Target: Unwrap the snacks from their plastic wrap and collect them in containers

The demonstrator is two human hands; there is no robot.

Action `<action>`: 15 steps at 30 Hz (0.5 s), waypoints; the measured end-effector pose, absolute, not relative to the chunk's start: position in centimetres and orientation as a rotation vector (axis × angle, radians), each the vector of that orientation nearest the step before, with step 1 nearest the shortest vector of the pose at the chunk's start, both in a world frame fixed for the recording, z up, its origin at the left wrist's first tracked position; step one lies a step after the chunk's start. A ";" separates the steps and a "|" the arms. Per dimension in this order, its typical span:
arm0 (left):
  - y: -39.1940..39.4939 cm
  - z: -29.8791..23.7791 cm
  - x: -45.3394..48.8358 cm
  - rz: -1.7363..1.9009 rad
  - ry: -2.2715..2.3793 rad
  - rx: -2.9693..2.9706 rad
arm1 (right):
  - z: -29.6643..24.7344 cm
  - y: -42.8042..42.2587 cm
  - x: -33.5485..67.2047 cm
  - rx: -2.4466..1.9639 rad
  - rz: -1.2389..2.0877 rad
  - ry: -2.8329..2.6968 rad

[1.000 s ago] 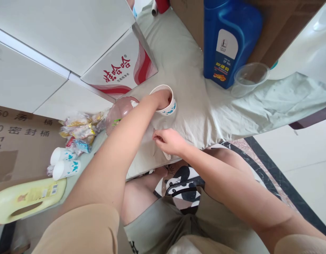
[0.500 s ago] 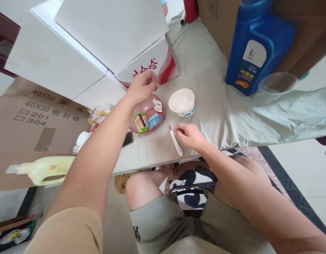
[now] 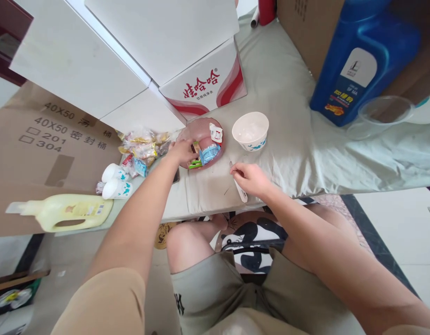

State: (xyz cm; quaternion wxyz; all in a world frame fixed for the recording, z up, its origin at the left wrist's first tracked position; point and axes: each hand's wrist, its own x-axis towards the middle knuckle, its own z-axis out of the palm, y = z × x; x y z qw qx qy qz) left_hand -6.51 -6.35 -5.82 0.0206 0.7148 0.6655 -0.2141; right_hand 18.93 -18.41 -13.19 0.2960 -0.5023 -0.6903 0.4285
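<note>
My left hand (image 3: 181,151) reaches to the left rim of a pink plate (image 3: 201,126), fingers curled over the snack packets there; what they grip is hidden. The plate holds a blue packet (image 3: 209,152), a green one (image 3: 195,164) and a white-red one (image 3: 216,134). My right hand (image 3: 251,179) pinches a white plastic utensil (image 3: 241,193) lying on the grey cloth (image 3: 287,153) near the table's front edge. An empty white paper bowl (image 3: 250,131) with blue print stands just right of the plate, between the two hands.
A white box with red characters (image 3: 204,86) stands behind the plate. A blue jug (image 3: 366,65) and a clear plastic tub (image 3: 382,116) are at the right. Left: a snack pile (image 3: 141,146), two tipped paper cups (image 3: 115,182), a yellow bottle (image 3: 66,211), cardboard (image 3: 43,139).
My left hand left the paper bowl, rose toward the white box, then dropped to the plate's left rim. My right hand stayed on the utensil. The view swung left.
</note>
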 end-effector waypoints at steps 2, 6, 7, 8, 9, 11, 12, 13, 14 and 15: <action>-6.1 -6.1 -6.1 -0.673 2.049 2.224 | -13.2 -18.2 18.8 -1.340 1.137 -1.841; -5.7 -5.6 -6.1 -0.553 2.054 2.265 | -13.1 -17.9 18.5 -1.341 1.146 -1.869; -5.6 -5.4 -6.4 -0.512 2.095 2.275 | -13.1 -17.9 18.4 -1.342 1.152 -1.875; -5.7 -5.0 -6.9 -0.477 2.158 2.276 | -13.1 -17.9 18.4 -1.342 1.156 -1.878; -5.7 -4.6 -7.5 -0.429 2.242 2.265 | -13.1 -18.0 18.4 -1.339 1.159 -1.878; -6.0 -3.8 -9.1 -0.302 2.442 2.194 | -13.1 -18.0 18.4 -1.335 1.158 -1.878; -6.2 -3.5 -10.0 -0.211 2.547 2.126 | -13.1 -18.0 18.5 -1.336 1.155 -1.878; -6.5 -3.2 -11.1 -0.139 2.638 2.033 | -13.1 -18.0 18.5 -1.339 1.152 -1.878; -6.9 -3.0 -12.1 -0.100 2.713 1.928 | -13.1 -18.0 18.6 -1.343 1.149 -1.877; -7.3 -2.8 -13.2 -0.092 2.764 1.824 | -13.1 -18.0 18.6 -1.347 1.146 -1.877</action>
